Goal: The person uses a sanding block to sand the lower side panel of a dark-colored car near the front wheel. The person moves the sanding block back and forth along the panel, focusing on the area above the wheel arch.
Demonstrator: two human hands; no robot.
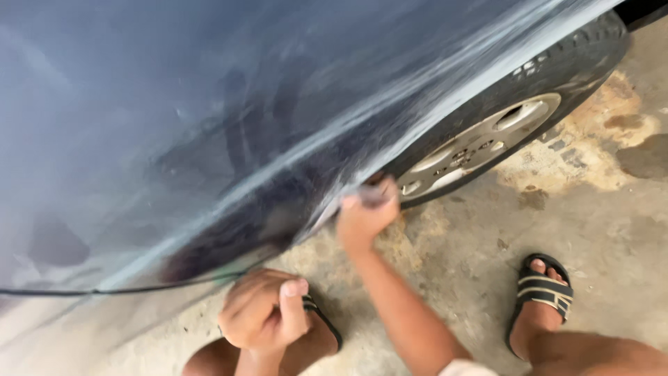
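Pressing dark pad point(376, 195) on car panel point(209, 125) edge, right hand point(365, 216) gripping; left hand point(261, 313) fisted below, empty.

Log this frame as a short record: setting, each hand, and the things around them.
setting: stained concrete floor beside a dull blue-grey car body panel
right hand: right hand presses a small dark pad against the panel's lower edge
left hand: left hand closed in a loose fist, holding a thin dark hose
nearby: black tyre with silver wheel cover; black striped sandal
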